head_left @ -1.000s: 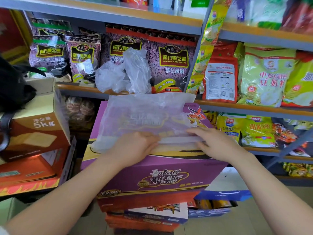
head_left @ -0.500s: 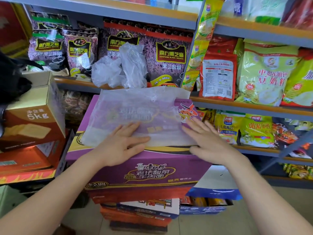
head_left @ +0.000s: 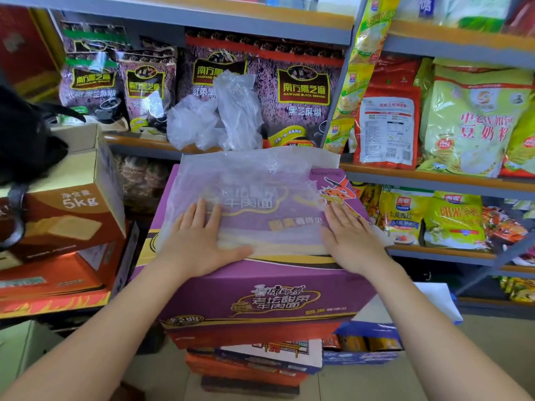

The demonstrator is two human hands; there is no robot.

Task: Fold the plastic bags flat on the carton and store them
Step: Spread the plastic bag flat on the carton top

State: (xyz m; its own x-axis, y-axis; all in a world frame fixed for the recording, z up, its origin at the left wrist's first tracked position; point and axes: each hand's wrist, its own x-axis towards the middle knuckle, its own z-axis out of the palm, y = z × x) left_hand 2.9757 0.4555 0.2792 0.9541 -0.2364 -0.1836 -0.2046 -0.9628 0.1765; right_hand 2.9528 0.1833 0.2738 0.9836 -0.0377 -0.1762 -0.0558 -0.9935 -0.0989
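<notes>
Currently, the scene is set out as follows.
Bag in hand: a translucent plastic bag is spread on top of the purple carton, its far edge overhanging the carton toward the shelf.
Left hand: laid flat on the bag's near left part, fingers straight and together, nothing gripped.
Right hand: laid flat on the bag's near right edge, fingers straight and slightly spread, nothing gripped.
Progress: the bag is judged to be smoothed out only; no finished fold can be made out, though a thicker band shows along the near edge.
Left to do: folding and storing are judged still outstanding.
Other bags: crumpled plastic bags are seen on the shelf behind the carton, unfolded.
Surroundings: a brown 5kg box stands to the left.
</notes>
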